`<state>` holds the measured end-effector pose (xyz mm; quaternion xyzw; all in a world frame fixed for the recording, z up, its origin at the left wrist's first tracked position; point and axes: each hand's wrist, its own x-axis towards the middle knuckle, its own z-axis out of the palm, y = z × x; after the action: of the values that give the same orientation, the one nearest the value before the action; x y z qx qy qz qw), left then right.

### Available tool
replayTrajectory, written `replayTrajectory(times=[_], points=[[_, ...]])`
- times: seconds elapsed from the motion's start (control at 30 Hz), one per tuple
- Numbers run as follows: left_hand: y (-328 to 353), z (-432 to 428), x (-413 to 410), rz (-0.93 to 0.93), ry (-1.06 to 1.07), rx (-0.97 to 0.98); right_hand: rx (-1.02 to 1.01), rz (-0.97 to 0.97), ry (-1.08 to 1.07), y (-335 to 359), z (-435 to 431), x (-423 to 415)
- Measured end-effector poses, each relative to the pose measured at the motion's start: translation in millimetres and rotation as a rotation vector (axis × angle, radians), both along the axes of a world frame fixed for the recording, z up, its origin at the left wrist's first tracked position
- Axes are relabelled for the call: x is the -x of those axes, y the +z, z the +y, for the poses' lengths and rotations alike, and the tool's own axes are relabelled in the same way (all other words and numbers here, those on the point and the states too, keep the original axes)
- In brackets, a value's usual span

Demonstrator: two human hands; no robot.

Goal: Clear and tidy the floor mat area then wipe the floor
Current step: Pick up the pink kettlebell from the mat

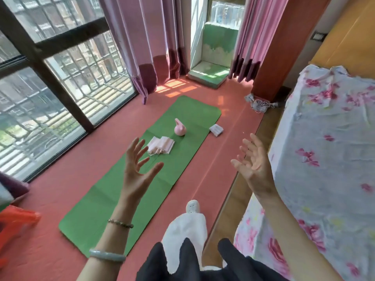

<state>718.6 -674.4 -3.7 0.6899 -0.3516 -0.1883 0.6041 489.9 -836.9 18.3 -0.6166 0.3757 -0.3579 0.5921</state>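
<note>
A green floor mat [113, 197] lies lengthwise on the red-pink floor [60, 199]. On its far half stand a pink kettlebell [179, 129] and, just in front of it, a folded pale pink cloth [161, 146]. A folded white cloth [216, 130] rests on the floor at the mat's right edge. My left hand [137, 169] is raised above the mat, fingers spread, holding nothing. My right hand [253, 165] is raised over the floor beside the bed, also spread and empty.
A bed with a flowered cover [324, 159] fills the right side. Barred sliding windows [50, 78] and purple curtains [154, 47] line the left and far sides. A tangled grey cord [259, 103] lies by the wooden post. An orange bag [16, 222] sits at left. My white-slippered foot [192, 206] stands beside the mat.
</note>
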Motion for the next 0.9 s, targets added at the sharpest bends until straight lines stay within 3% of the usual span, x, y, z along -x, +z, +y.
replayTrajectory(times=[0.43, 0.67, 0.9], points=[[-2.1, -218.0, -112.1, 0.055, 0.004, 0.035, 0.025, 0.067, -0.001, 5.4, -204.3, -112.9], [-3.1, -292.8, -140.0, 0.038, -0.024, -0.005, 0.003, 0.050, -0.002, -2.9, -286.3, -140.0], [-16.6, -367.5, -151.7, 0.042, 0.080, -0.035, -0.016, 0.071, 0.067, -22.3, -385.6, -161.0]])
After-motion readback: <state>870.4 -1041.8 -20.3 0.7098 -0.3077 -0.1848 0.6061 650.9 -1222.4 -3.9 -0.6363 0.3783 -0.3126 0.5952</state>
